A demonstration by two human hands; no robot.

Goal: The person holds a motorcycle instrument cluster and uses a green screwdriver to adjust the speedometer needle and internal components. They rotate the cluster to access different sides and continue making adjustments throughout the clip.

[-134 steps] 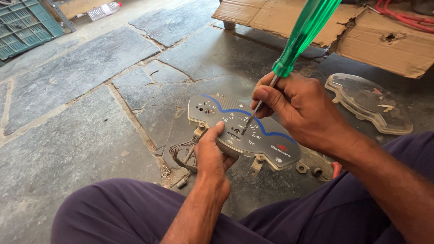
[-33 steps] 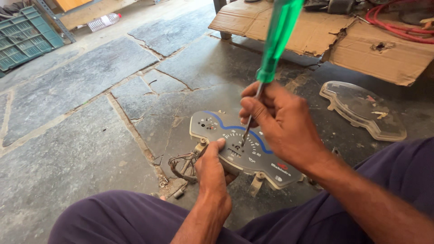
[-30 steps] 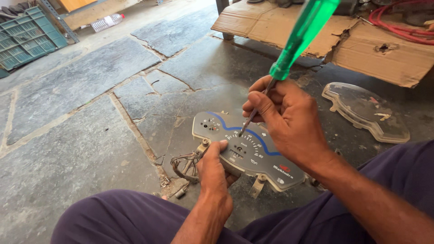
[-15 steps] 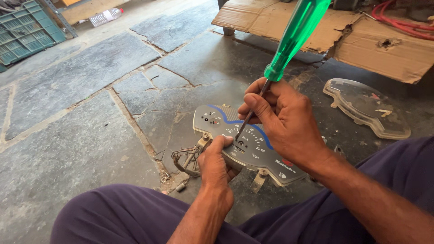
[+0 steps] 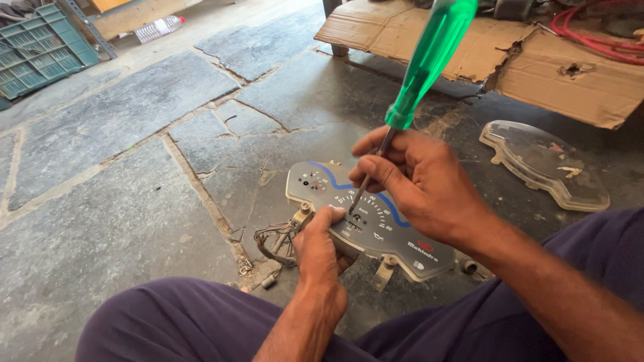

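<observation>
1. Since half a second ago, little has shifted: the screwdriver leans at nearly the same tilt, its tip still on the dial face, and both hands keep their places.
2. Green plastic crate: far left corner of the stone floor, with a clear plastic bottle lying beyond it.
3. Bundle of wires: on the floor at the left end of the instrument cluster, touching it.
4. Left hand: fingers curled, thumb pressed on the near edge of the instrument cluster, clamping it against the floor.
5. Instrument cluster: grey dial panel with a blue curve, lying face up on the floor just ahead of the person's knees.
6. Right hand: closed round the metal shaft of the screwdriver, fingertips pinching it low down; the translucent green handle rises up and away to the right.
7. Clear lens cover: on the floor to the right, well apart from the cluster.
8. Torn cardboard: along the far right edge, red hose on it.
</observation>
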